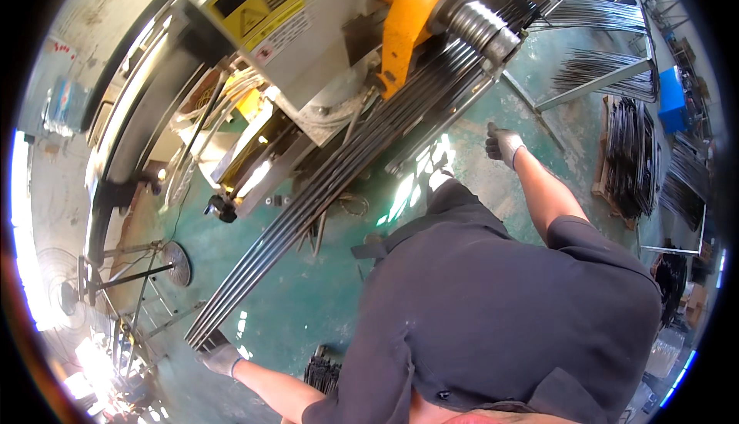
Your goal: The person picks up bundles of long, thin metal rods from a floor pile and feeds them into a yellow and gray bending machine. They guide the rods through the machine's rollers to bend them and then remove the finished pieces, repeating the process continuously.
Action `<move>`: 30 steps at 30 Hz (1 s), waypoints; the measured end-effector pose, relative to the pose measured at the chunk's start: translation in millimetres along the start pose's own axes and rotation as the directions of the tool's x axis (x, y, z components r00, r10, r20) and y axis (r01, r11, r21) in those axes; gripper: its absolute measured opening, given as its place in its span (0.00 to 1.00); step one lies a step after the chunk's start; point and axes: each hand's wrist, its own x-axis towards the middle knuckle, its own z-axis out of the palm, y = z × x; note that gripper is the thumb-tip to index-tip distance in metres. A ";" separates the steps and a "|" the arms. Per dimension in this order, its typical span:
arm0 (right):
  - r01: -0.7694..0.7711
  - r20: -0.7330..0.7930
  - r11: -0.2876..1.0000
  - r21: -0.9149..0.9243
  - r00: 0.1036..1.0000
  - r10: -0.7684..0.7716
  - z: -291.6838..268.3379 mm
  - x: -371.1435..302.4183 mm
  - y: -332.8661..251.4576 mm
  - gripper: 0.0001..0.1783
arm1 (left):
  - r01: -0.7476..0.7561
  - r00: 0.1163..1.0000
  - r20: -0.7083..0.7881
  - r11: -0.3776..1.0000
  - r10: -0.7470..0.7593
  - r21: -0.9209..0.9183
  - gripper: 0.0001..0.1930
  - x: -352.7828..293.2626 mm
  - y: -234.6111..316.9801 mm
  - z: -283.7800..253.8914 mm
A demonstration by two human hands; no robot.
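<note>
Several long rods look stiff, heavy, best held by their ends, as left hand does; right hand is empty.

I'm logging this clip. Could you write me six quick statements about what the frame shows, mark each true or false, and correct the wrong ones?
1. The left hand is at the lower-left end of the long dark rods. True.
2. The right hand is apart from those rods. True.
3. Both hands are bare. False: both wear gloves.
4. The machine part reaching down beside the rods is blue. False: that machine part is orange.
5. The floor is green. True.
6. A blue box stands at the picture's left edge. False: the blue box is toward the right edge.
</note>
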 end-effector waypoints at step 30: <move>0.153 0.302 0.979 0.138 0.935 -0.189 -40.3 101.4 -130.2 0.18 | 0.539 0.588 0.650 0.832 -0.482 0.129 0.26 -315.4 -299.0 269.4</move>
